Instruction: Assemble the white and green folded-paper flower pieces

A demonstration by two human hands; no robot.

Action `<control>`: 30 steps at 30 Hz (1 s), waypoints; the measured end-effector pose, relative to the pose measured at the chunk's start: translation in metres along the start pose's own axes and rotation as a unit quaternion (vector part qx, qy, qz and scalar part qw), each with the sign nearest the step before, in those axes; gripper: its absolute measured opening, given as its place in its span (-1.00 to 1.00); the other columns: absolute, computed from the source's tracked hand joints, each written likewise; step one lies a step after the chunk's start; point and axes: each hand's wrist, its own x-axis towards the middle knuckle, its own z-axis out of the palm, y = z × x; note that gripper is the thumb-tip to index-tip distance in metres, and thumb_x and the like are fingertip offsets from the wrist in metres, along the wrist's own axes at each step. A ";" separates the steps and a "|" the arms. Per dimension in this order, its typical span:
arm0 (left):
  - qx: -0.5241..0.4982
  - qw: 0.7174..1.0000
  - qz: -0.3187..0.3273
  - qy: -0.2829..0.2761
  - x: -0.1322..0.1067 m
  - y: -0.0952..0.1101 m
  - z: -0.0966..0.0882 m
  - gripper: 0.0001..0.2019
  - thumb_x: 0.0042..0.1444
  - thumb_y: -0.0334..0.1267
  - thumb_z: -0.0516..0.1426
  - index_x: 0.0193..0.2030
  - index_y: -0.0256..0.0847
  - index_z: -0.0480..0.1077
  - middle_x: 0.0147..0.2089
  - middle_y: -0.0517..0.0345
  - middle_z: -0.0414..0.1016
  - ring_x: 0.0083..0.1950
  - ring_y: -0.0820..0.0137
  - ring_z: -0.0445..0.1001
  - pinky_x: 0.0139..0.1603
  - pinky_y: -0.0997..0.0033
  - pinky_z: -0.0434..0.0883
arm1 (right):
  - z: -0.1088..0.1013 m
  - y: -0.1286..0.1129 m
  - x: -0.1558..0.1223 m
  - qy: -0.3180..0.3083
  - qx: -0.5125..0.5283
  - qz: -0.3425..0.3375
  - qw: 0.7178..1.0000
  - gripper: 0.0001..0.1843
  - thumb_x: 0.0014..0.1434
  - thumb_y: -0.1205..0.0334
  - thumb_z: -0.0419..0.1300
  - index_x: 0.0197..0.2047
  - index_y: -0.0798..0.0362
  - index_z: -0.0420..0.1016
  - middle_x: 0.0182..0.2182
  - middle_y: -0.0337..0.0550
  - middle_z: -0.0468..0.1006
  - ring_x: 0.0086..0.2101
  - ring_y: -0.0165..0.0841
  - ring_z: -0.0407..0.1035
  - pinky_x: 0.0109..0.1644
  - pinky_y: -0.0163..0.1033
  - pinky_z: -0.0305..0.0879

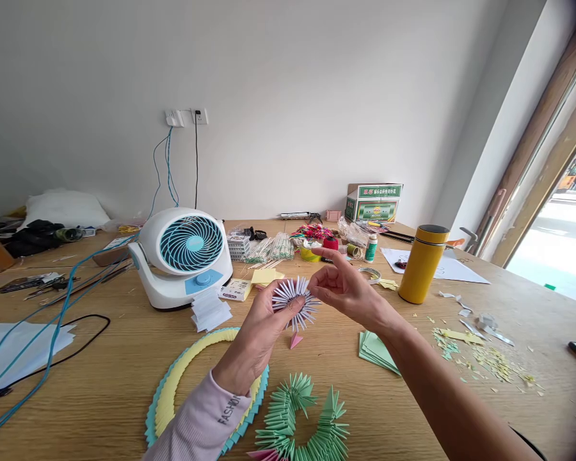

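Note:
My left hand (264,330) grips a round, spiky ring of pale lavender folded paper pieces (294,289), its thumb lying across the middle. At the ring's right edge, my right hand (338,285) pinches the paper tips with thumb and fingers, while the index finger sticks out. Just below the ring lies a small pink folded piece (296,340). Nearer to me sits a curved chain of green folded paper (281,419), with a pink part at its lower left. A large yellow and blue paper ring (156,410) lies partly behind my left sleeve.
A white fan (187,256) stands at the left, with blue cables (60,314) crossing the table. Green paper sheets (377,351) lie under my right forearm. A yellow bottle (423,264) stands at the right, near paper scraps (496,365). Craft supplies and a box (374,203) line the back.

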 end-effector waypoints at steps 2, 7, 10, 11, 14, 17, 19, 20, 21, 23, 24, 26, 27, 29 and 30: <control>-0.002 1.000 -0.002 0.000 0.000 0.000 0.000 -0.63 -0.07 -0.25 0.38 -0.10 -0.22 0.46 -0.11 0.09 0.56 -0.07 0.34 0.46 -0.01 0.35 0.37 | -0.001 0.002 0.000 -0.005 0.006 0.001 1.000 -0.36 0.18 0.20 0.27 0.25 0.05 0.12 -0.33 -0.21 0.47 -0.30 -0.37 0.37 -0.18 -0.18 0.34; -0.007 1.000 -0.012 -0.021 0.000 0.002 0.000 -0.64 -0.05 -0.20 0.38 -0.11 -0.22 0.50 -0.13 0.09 0.55 -0.12 0.37 0.45 -0.19 0.45 0.40 | -0.003 0.000 0.002 -0.016 0.014 0.008 1.000 -0.47 0.19 0.18 0.28 0.19 0.04 0.28 -0.29 -0.19 0.47 -0.29 -0.39 0.40 -0.20 -0.23 0.37; -0.013 0.999 -0.021 -0.029 -0.002 0.005 0.002 -0.63 -0.04 -0.17 0.38 -0.10 -0.22 0.49 -0.14 0.08 0.53 -0.17 0.40 0.43 -0.33 0.51 0.37 | -0.002 -0.004 0.002 -0.016 -0.002 0.026 1.000 -0.56 0.19 0.15 0.28 0.12 0.06 0.40 -0.27 -0.14 0.52 -0.25 -0.35 0.44 -0.14 -0.20 0.41; -0.014 0.999 -0.024 -0.030 -0.003 0.006 0.002 -0.63 -0.03 -0.16 0.38 -0.10 -0.22 0.48 -0.14 0.08 0.52 -0.19 0.41 0.42 -0.37 0.53 0.36 | -0.001 -0.005 0.002 -0.014 -0.005 0.033 0.999 -0.58 0.19 0.14 0.28 0.09 0.06 0.44 -0.24 -0.12 0.54 -0.22 -0.32 0.46 -0.11 -0.17 0.42; -0.017 0.999 -0.029 -0.036 -0.005 0.007 0.002 -0.62 -0.03 -0.14 0.37 -0.10 -0.21 0.46 -0.18 0.10 0.48 -0.22 0.41 0.38 -0.50 0.57 0.30 | 0.000 -0.006 0.002 -0.013 -0.006 0.043 0.999 -0.66 0.19 0.13 0.28 0.01 0.05 0.51 -0.16 -0.06 0.58 -0.16 -0.27 0.49 -0.02 -0.11 0.43; -0.019 0.998 -0.032 -0.048 -0.005 0.006 0.001 -0.61 -0.04 -0.13 0.37 -0.10 -0.21 0.44 -0.20 0.10 0.45 -0.23 0.39 0.36 -0.58 0.60 0.24 | 0.001 -0.005 0.002 -0.014 -0.015 0.028 0.999 -0.71 0.19 0.15 0.27 -0.04 0.06 0.54 -0.15 -0.04 0.60 -0.16 -0.25 0.50 -0.02 -0.09 0.44; -0.022 0.998 -0.027 -0.044 -0.004 0.004 0.000 -0.61 -0.04 -0.16 0.38 -0.10 -0.21 0.44 -0.19 0.10 0.46 -0.22 0.41 0.38 -0.54 0.59 0.28 | 0.001 -0.003 0.003 -0.015 -0.022 0.017 1.000 -0.74 0.20 0.16 0.27 -0.06 0.06 0.54 -0.17 -0.05 0.60 -0.17 -0.26 0.50 -0.03 -0.10 0.45; -0.023 0.999 -0.024 -0.041 -0.003 0.004 0.000 -0.62 -0.04 -0.17 0.38 -0.10 -0.21 0.44 -0.17 0.10 0.47 -0.22 0.42 0.39 -0.50 0.58 0.31 | 0.001 -0.003 0.003 -0.017 -0.023 0.013 0.999 -0.75 0.20 0.16 0.26 -0.07 0.06 0.54 -0.18 -0.06 0.60 -0.18 -0.26 0.50 -0.03 -0.11 0.45; -0.024 0.999 -0.020 -0.038 -0.003 0.003 0.000 -0.62 -0.04 -0.19 0.39 -0.10 -0.21 0.45 -0.16 0.10 0.49 -0.22 0.43 0.40 -0.44 0.57 0.34 | 0.001 -0.002 0.003 -0.020 -0.023 0.012 0.999 -0.76 0.21 0.16 0.26 -0.07 0.05 0.54 -0.18 -0.06 0.61 -0.18 -0.27 0.50 -0.03 -0.11 0.46; -0.027 0.999 -0.015 -0.034 -0.002 0.003 0.000 -0.63 -0.05 -0.20 0.39 -0.11 -0.21 0.46 -0.15 0.11 0.50 -0.21 0.45 0.42 -0.37 0.56 0.37 | 0.001 -0.001 0.003 -0.020 -0.020 0.013 1.000 -0.76 0.21 0.16 0.26 -0.07 0.05 0.54 -0.19 -0.08 0.61 -0.19 -0.28 0.51 -0.03 -0.12 0.46; -0.027 0.999 -0.019 -0.034 -0.002 0.003 0.000 -0.63 -0.05 -0.20 0.39 -0.10 -0.21 0.46 -0.16 0.12 0.50 -0.21 0.45 0.42 -0.37 0.56 0.37 | 0.000 -0.001 0.003 -0.020 -0.017 0.014 1.000 -0.75 0.21 0.15 0.26 -0.06 0.05 0.54 -0.20 -0.08 0.61 -0.19 -0.28 0.51 -0.03 -0.12 0.46; -0.026 0.998 -0.037 -0.035 -0.003 0.005 0.001 -0.62 -0.05 -0.17 0.39 -0.10 -0.20 0.47 -0.18 0.13 0.50 -0.23 0.44 0.41 -0.43 0.56 0.34 | -0.001 -0.001 0.003 -0.019 -0.015 0.018 1.000 -0.74 0.21 0.14 0.27 -0.05 0.05 0.53 -0.21 -0.08 0.61 -0.20 -0.28 0.51 -0.04 -0.12 0.47; -0.026 0.998 -0.043 -0.035 -0.003 0.006 0.002 -0.62 -0.04 -0.15 0.38 -0.09 -0.19 0.47 -0.19 0.12 0.50 -0.25 0.43 0.41 -0.45 0.56 0.33 | -0.001 -0.001 0.003 -0.019 -0.014 0.019 1.000 -0.73 0.21 0.14 0.27 -0.05 0.05 0.54 -0.21 -0.08 0.61 -0.21 -0.28 0.51 -0.04 -0.11 0.47; -0.028 0.998 -0.045 -0.037 -0.004 0.007 0.002 -0.64 -0.01 -0.13 0.37 -0.09 -0.20 0.48 -0.19 0.12 0.51 -0.27 0.44 0.42 -0.44 0.54 0.33 | -0.002 -0.002 0.003 -0.022 -0.012 0.019 0.999 -0.74 0.22 0.13 0.27 -0.05 0.04 0.54 -0.22 -0.08 0.61 -0.21 -0.28 0.51 -0.06 -0.11 0.48; -0.030 0.998 -0.041 -0.036 -0.003 0.006 0.002 -0.65 0.01 -0.13 0.36 -0.10 -0.20 0.49 -0.19 0.11 0.52 -0.27 0.45 0.42 -0.41 0.53 0.35 | -0.002 -0.002 0.003 -0.022 -0.012 0.019 1.000 -0.74 0.22 0.13 0.27 -0.05 0.04 0.54 -0.22 -0.08 0.61 -0.22 -0.28 0.50 -0.06 -0.10 0.48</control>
